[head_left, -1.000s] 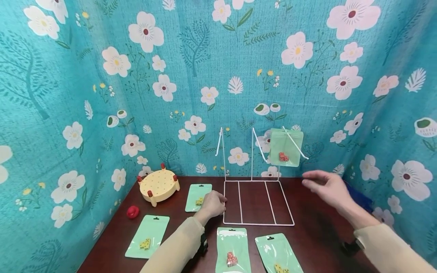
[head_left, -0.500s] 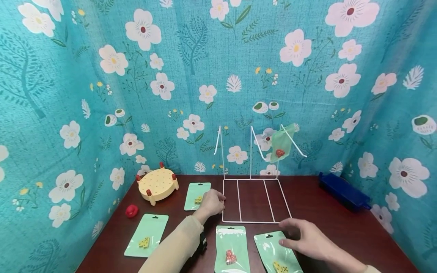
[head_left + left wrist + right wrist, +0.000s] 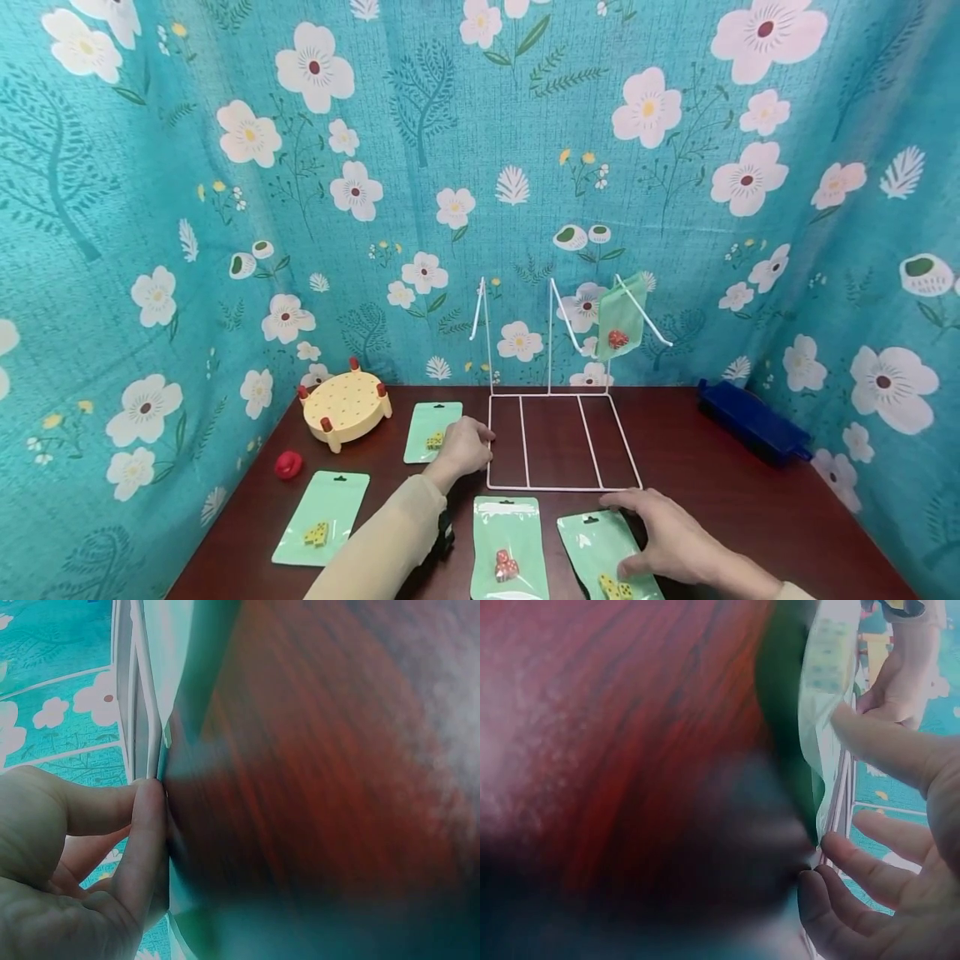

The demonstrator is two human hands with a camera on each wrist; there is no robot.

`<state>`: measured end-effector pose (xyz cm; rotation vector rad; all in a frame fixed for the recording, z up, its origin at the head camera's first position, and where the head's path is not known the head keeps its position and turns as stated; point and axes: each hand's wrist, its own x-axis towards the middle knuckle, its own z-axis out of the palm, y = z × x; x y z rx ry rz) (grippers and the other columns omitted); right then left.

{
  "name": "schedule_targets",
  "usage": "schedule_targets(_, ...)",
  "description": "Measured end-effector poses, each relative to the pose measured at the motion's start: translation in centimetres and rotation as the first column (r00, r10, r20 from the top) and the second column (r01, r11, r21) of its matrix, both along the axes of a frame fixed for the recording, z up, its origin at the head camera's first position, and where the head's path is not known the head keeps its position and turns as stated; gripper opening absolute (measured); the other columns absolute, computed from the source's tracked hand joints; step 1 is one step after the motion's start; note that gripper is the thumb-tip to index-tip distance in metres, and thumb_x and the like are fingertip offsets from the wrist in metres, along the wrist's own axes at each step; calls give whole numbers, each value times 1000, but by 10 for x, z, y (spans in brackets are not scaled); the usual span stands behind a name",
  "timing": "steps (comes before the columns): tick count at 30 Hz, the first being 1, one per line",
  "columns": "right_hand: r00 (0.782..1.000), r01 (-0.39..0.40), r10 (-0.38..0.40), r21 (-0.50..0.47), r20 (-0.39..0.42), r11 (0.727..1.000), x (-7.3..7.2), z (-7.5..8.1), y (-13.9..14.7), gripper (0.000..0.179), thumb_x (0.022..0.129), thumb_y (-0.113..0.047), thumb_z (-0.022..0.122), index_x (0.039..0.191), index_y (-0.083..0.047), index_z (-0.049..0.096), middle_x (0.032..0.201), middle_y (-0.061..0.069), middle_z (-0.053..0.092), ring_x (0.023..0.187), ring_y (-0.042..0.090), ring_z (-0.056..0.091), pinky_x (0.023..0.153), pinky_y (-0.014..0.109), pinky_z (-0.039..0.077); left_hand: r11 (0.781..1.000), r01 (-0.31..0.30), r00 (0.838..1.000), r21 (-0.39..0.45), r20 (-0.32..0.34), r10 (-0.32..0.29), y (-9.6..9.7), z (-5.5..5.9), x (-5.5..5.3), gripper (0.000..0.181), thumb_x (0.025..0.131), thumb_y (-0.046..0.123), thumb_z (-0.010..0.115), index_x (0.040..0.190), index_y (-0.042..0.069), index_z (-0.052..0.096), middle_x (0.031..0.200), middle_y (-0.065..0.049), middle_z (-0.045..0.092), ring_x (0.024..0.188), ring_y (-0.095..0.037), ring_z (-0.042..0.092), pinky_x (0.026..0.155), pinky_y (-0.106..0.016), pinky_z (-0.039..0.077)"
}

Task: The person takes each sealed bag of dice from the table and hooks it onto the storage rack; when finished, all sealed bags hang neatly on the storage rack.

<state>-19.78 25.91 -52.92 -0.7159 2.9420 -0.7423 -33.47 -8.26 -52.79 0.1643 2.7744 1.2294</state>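
My left hand (image 3: 463, 448) pinches the left base wire of the white wire display rack (image 3: 545, 488), as the left wrist view also shows. From the rack's right prong hangs a green pouch (image 3: 618, 315) with red dice in it, turned at an angle. Over the front right green pouch (image 3: 592, 542), which holds yellow dice, lies my right hand (image 3: 671, 537). Its thumb (image 3: 885, 750) touches the pouch's face and its other fingertips are right at the pouch's edge, loosely bent. Part of that pouch is hidden under the hand.
More green pouches lie flat: one with red dice (image 3: 510, 533) in front, one with yellow dice (image 3: 322, 508) at left, another (image 3: 431, 421) behind my left hand. A yellow round stand (image 3: 345, 408), a red object (image 3: 288, 465) and a blue tray (image 3: 753, 421) stand at the sides.
My right hand has come from beside the hanging pouch down to the front right pouch. The hanging pouch has swung sideways. The left hand stays on the rack.
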Motion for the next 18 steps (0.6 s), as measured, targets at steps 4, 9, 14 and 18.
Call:
schedule_targets(4, 999, 33, -32, 43, -12, 999, -1, -1, -4, 85, 65, -39, 108, 141, -24, 75, 134, -6, 77, 122, 25, 72, 94, 38, 61, 1000, -1, 1000, 3, 0, 1, 0, 1, -1, 31, 92, -8, 78, 122, -2, 84, 75, -5, 71, 58, -15, 59, 54, -29, 46)
schedule_targets(9, 998, 36, -37, 22, 41, 999, -3, 1, -6, 79, 66, -31, 107, 139, -24, 76, 120, -13, 77, 108, 13, 71, 86, 36, 59, 1000, -8, 1000, 7, -1, 8, 0, 1, -1, 30, 92, -8, 78, 121, -2, 84, 78, -5, 71, 60, -16, 59, 54, -29, 46)
schedule_targets(14, 992, 31, -28, -23, 121, 999, -3, 1, -7, 58, 70, -27, 105, 123, -31, 80, 104, -20, 75, 90, -5, 62, 75, 28, 52, 1000, -9, 1000, 5, -4, 9, 0, -1, -2, 30, 92, -8, 77, 120, -2, 84, 77, -5, 72, 59, -14, 58, 54, -28, 46)
schedule_targets(18, 997, 10, -7, -42, 73, 999, 1, -2, -6, 47, 68, -24, 105, 105, -36, 79, 97, -21, 72, 85, -6, 59, 71, 26, 48, 1000, -6, 1000, 8, -2, 6, 0, -3, -3, 30, 92, -8, 77, 121, -1, 84, 74, -5, 71, 57, -14, 58, 54, -28, 46)
